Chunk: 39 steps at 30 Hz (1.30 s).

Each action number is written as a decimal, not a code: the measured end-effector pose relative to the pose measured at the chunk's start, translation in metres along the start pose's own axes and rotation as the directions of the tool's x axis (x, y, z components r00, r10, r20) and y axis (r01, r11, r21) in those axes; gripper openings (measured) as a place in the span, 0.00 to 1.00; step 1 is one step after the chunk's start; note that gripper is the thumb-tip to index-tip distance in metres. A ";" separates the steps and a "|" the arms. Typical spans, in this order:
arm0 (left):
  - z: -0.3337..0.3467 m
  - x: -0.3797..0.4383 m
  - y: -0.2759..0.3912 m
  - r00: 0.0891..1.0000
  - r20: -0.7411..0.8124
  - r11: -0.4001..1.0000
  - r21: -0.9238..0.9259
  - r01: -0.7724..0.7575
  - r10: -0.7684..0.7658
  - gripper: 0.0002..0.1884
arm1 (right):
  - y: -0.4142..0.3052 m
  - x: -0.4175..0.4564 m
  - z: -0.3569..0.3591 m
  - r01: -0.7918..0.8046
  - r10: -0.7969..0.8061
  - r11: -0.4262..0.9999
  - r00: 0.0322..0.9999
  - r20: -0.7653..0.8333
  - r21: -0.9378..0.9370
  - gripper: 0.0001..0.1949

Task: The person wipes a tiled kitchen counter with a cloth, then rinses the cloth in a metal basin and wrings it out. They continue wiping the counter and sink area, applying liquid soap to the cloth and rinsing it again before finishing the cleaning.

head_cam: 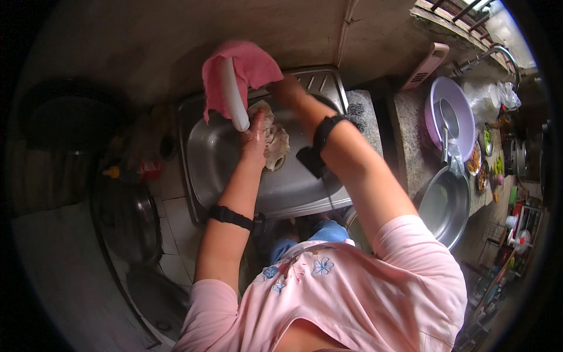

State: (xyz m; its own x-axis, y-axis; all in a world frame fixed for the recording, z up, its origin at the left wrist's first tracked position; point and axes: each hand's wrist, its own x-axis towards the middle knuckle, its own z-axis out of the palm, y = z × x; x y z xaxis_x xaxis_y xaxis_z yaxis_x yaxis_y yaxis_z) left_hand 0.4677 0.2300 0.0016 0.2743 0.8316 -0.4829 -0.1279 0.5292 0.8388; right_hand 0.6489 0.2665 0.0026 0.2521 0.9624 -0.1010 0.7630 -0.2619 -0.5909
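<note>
A wet, crumpled off-white cloth [276, 143] is in my left hand [255, 132], over the stainless steel sink basin [215, 154]. Close above that hand ends a white curved tube [234, 94], which looks like a tap spout. A pink cloth [259, 66] hangs around the tube's upper part. My right hand [288, 91] is dark and motion-blurred at the pink cloth's right corner, above the sink's ridged drainer [314, 81]; its fingers cannot be made out, nor whether it grips the cloth. Both forearms wear black straps.
Right of the sink, a stone counter [407, 127] bears a purple basin [468, 119] with a ladle, a large metal bowl [459, 211] and small food dishes. A pink-handled grater-like tool [426, 66] leans on the wall. At left are a red bottle [149, 170] and dark round pans [127, 224].
</note>
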 end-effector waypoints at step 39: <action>-0.053 -0.046 0.018 0.989 0.066 0.979 0.143 -0.144 0.136 0.23 | -0.025 -0.124 0.059 -0.086 -0.054 0.927 0.933 0.356 0.365 0.17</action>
State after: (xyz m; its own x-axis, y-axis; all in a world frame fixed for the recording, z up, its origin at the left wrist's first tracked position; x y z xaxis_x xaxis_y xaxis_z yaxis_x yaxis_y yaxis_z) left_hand 0.4022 0.2101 0.0259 0.3169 0.8827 -0.3470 -0.0279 0.3744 0.9268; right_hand 0.5633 0.1579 -0.0176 -0.0175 0.9377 -0.3471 0.4681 -0.2991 -0.8315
